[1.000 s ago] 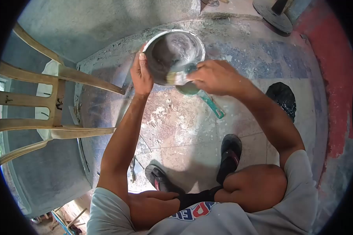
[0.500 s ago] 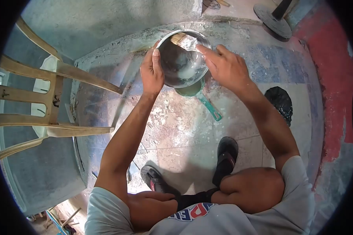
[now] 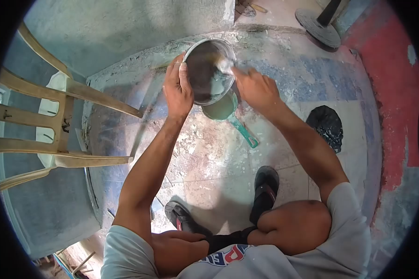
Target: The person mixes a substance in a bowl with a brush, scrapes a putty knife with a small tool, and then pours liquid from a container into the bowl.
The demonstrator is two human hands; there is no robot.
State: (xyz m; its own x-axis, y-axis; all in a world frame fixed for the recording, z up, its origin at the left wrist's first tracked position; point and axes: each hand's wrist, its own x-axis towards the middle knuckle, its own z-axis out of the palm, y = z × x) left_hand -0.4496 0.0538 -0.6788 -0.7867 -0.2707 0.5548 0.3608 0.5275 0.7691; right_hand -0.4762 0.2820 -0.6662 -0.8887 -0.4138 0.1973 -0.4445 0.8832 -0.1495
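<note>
My left hand (image 3: 178, 88) grips the left rim of a round metal bowl (image 3: 201, 93), which tilts so that its inside faces me. In my closed right hand (image 3: 258, 88) is a paintbrush (image 3: 224, 65), its head inside the bowl near the right wall and smeared by motion. The brush's handle is mostly hidden by my fingers. Some pale wet residue shows low in the bowl. Below it on the floor sits a green dipper (image 3: 220, 109) with cloudy liquid inside and its handle (image 3: 243, 131) pointing toward my feet.
A worn plastic chair (image 3: 63, 118) lies at the left by the grey wall. On the right are a black plastic bag (image 3: 326, 128) and a red wall (image 3: 379, 79). A round black base with a post (image 3: 317, 28) stands at the back right. The tiled floor is splattered.
The brush has moved down inside the bowl and is now blurred, its bristles no longer distinct. The bowl has turned slightly, and more of the dipper shows below it.
</note>
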